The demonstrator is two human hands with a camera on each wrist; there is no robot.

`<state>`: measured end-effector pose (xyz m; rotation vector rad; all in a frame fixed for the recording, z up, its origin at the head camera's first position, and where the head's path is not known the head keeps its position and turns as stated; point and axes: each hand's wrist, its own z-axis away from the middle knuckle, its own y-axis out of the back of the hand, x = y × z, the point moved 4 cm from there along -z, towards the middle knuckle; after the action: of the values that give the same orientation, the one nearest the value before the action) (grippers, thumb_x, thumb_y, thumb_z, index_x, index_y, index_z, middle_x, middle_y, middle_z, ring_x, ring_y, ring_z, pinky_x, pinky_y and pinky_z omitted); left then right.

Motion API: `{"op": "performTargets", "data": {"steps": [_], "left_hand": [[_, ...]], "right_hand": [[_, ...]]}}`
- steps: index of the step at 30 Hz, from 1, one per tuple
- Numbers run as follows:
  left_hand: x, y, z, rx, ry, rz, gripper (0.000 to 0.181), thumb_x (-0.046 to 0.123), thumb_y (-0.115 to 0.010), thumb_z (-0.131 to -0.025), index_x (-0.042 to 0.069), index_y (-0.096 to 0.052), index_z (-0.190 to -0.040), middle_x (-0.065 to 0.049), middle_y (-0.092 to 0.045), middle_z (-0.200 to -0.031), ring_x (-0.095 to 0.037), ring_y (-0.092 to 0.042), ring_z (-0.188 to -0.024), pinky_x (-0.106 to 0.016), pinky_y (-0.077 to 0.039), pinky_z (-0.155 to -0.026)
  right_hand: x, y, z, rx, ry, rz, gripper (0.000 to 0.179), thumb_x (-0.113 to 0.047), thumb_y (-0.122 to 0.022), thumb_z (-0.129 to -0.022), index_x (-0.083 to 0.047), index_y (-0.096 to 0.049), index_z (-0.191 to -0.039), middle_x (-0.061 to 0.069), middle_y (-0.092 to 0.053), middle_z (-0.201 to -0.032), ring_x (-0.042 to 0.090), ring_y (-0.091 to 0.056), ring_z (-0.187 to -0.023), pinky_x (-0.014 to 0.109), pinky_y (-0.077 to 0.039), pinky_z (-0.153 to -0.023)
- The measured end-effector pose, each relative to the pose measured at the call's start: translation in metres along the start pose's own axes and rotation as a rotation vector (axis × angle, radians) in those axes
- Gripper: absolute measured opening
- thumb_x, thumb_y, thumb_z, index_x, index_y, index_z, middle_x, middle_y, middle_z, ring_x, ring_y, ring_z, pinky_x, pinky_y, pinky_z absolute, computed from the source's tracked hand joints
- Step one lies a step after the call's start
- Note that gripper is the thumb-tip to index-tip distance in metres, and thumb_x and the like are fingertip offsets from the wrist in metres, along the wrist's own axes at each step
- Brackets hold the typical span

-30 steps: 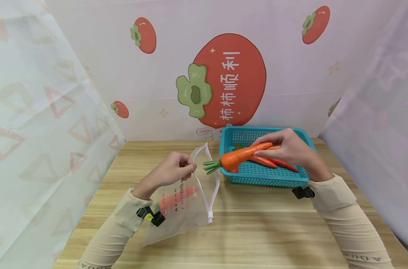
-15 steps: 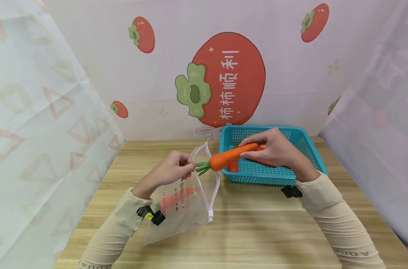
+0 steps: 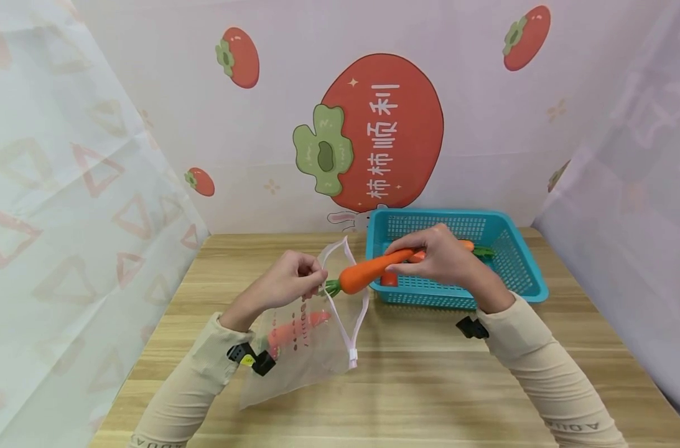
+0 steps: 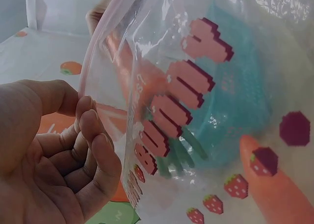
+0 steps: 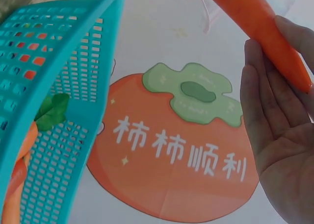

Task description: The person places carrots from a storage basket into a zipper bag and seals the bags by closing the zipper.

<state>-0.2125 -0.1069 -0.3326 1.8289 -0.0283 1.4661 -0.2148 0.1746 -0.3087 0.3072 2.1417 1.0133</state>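
Observation:
My left hand pinches the edge of a clear zip bag, whose mouth gapes toward the right. Inside the bag lies one carrot, seen through the printed plastic. With my right hand I grip a second carrot by its narrow end, green stalks pointing left. Those stalks are at the bag's mouth, close to my left fingertips. In the left wrist view the held carrot's green stalks show through the plastic. The right wrist view shows thumb and fingers round the orange carrot.
A teal perforated basket stands at the back right, under my right hand. Orange and red vegetables lie in it, one with a green top. Beneath everything is a wooden table, with a printed cloth behind.
My right hand has carried the carrot leftward and slightly down from over the basket to the bag's mouth. The left hand and bag have stayed nearly still.

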Motion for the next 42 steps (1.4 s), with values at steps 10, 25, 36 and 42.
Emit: {"op": "performTargets", "data": {"steps": [10, 25, 36, 42], "left_hand": [[0.001, 0.002, 0.0, 0.003, 0.005, 0.003, 0.022, 0.008, -0.06, -0.103, -0.004, -0.065, -0.085, -0.001, -0.058, -0.067, -0.015, -0.055, -0.059, -0.033, -0.059, -0.056], [0.007, 0.008, -0.002, 0.029, -0.017, -0.023, 0.023, 0.01, -0.062, -0.103, 0.002, -0.067, -0.082, -0.001, -0.06, -0.066, -0.014, -0.057, -0.058, -0.03, -0.058, -0.057], [0.015, 0.014, -0.001, 0.046, -0.038, -0.05, 0.023, 0.009, -0.062, -0.102, 0.0, -0.067, -0.081, -0.001, -0.061, -0.065, -0.013, -0.056, -0.058, -0.027, -0.053, -0.055], [0.016, 0.013, -0.001, 0.043, -0.017, -0.046, 0.023, 0.01, -0.062, -0.103, 0.002, -0.067, -0.082, -0.001, -0.06, -0.066, -0.016, -0.056, -0.059, -0.024, -0.048, -0.053]], "right_hand": [[-0.001, -0.014, -0.001, -0.014, 0.028, 0.038, 0.024, -0.017, -0.09, -0.084, -0.013, -0.084, -0.107, -0.004, -0.079, -0.089, 0.004, -0.053, -0.06, 0.022, -0.043, -0.055], [0.002, -0.03, -0.002, -0.062, -0.017, 0.025, 0.022, -0.024, -0.088, -0.088, -0.016, -0.083, -0.108, -0.007, -0.077, -0.088, 0.004, -0.056, -0.063, 0.022, -0.05, -0.058], [0.001, -0.036, -0.002, -0.057, -0.023, -0.008, 0.026, -0.025, -0.089, -0.087, -0.013, -0.082, -0.11, -0.003, -0.08, -0.096, 0.003, -0.063, -0.069, 0.023, -0.057, -0.063], [-0.001, -0.04, -0.004, -0.044, 0.003, -0.042, 0.027, -0.024, -0.089, -0.086, -0.013, -0.083, -0.111, -0.001, -0.081, -0.098, 0.004, -0.064, -0.071, 0.024, -0.057, -0.06]]}}
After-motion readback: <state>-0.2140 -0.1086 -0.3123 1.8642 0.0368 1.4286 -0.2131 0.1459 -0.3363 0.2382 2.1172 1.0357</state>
